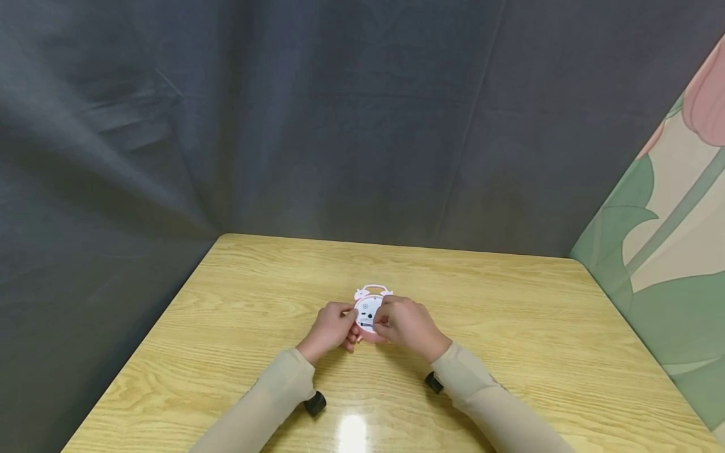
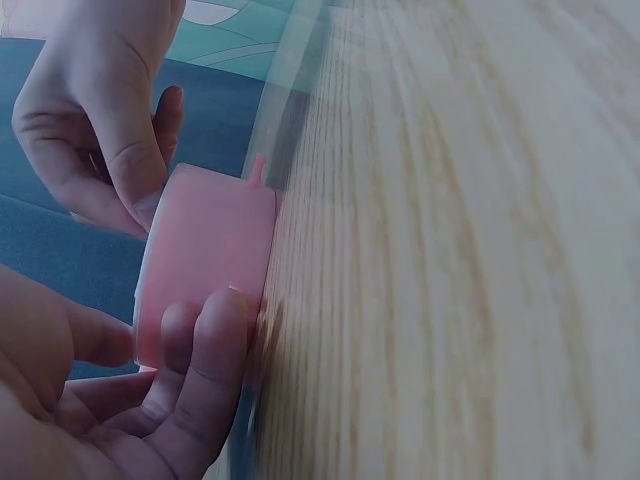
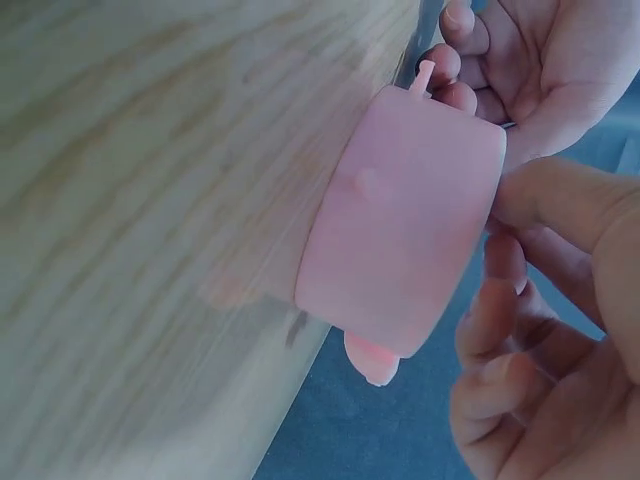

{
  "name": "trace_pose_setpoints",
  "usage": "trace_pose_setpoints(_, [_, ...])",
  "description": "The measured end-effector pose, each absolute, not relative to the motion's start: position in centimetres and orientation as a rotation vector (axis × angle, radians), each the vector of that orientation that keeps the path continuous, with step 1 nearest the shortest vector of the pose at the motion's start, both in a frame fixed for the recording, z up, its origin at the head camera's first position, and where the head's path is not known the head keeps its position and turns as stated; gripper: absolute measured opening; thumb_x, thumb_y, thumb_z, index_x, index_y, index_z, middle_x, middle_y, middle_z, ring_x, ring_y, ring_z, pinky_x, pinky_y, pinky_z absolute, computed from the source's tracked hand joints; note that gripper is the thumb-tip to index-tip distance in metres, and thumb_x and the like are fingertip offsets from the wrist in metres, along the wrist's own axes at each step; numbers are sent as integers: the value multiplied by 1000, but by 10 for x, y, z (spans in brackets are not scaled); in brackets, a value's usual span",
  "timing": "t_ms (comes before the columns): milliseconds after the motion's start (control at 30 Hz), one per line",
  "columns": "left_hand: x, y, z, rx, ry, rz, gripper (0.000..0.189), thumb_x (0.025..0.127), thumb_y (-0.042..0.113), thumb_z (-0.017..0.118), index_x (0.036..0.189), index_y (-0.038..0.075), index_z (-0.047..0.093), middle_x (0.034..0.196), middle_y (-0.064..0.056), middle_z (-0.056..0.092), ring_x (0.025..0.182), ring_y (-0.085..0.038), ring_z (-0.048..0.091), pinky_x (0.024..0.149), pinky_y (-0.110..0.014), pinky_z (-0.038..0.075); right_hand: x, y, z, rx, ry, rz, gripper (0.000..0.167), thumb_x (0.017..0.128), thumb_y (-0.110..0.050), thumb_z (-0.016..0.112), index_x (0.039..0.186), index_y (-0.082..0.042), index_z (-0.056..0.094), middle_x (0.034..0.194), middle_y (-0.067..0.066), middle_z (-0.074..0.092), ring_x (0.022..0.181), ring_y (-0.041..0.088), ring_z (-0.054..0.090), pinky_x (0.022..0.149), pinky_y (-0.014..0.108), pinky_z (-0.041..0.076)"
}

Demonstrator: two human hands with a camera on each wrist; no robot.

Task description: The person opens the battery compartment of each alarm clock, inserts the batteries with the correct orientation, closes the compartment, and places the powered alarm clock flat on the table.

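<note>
A pink twin-bell alarm clock (image 1: 368, 313) lies face down on the wooden table, its white back panel turned up and its bells and handle toward the far side. My left hand (image 1: 333, 325) grips its left side, thumb on the back's rim and fingers curled against the pink casing (image 2: 205, 255). Over the right part of the back is my right hand (image 1: 409, 322), its fingers bent and the fingertips at a dark slot low on the panel. Whether those fingertips pinch something small I cannot tell. In the right wrist view the thumb and forefinger meet the back's edge beside the casing (image 3: 400, 225).
The wooden table (image 1: 255, 270) runs out around the clock on all sides. A dark curtain (image 1: 362, 126) hangs behind it and along the left. Along the right edge stands a wall with a floral pattern (image 1: 668, 251).
</note>
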State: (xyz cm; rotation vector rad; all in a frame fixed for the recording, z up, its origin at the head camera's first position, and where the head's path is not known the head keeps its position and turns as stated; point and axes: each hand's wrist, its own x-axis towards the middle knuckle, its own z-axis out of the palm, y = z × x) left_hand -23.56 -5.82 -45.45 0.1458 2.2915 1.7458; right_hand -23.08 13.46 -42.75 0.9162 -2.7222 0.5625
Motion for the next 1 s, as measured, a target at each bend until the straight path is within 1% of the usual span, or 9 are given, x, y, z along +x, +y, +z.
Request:
trace_pose_setpoints(133, [-236,-58,-454,140,2290,1746,30,103,10,47,121,-9,63,68,-9,61,49,-12,57,48,-31,60,-232,133,-428,880,-2735,594,8,80,-11,74,76,-18,75,76,-11,59,66,3,50,51,18,44])
trace_pose_setpoints(433, [-235,-56,-452,124,2300,1727,31,103,10,47,123,-8,62,67,-8,61,49,-12,56,48,-31,60,-235,133,-429,843,-2779,664,11,80,-12,75,74,-20,72,74,-12,57,65,2,50,51,18,44])
trace_pose_setpoints(600, [-235,-56,-451,121,2322,1705,32,102,11,46,123,-8,62,67,-8,61,49,-12,57,47,-30,59,-236,133,-428,828,-2793,734,11,80,-10,76,74,-18,72,73,-10,56,65,4,50,52,19,44])
trace_pose_setpoints(800, [-234,-56,-451,122,2368,1650,32,97,14,54,120,-6,65,70,-10,65,51,-14,59,47,-30,59,-234,133,-427,886,-2781,809,8,83,-7,77,78,-13,75,75,-7,60,67,4,53,56,17,47])
trace_pose_setpoints(900, [-234,-56,-450,127,2372,1634,36,95,14,57,125,-5,63,71,-11,66,52,-14,60,47,-30,59,-233,134,-428,924,-2768,798,6,85,-5,76,81,-11,76,79,-5,62,68,4,54,57,17,48])
trace_pose_setpoints(1000, [-233,-56,-450,127,2374,1629,38,96,14,58,128,-6,61,71,-11,67,53,-14,61,48,-30,59,-232,135,-429,943,-2760,749,5,86,-6,75,83,-10,75,81,-4,62,68,4,54,57,17,48])
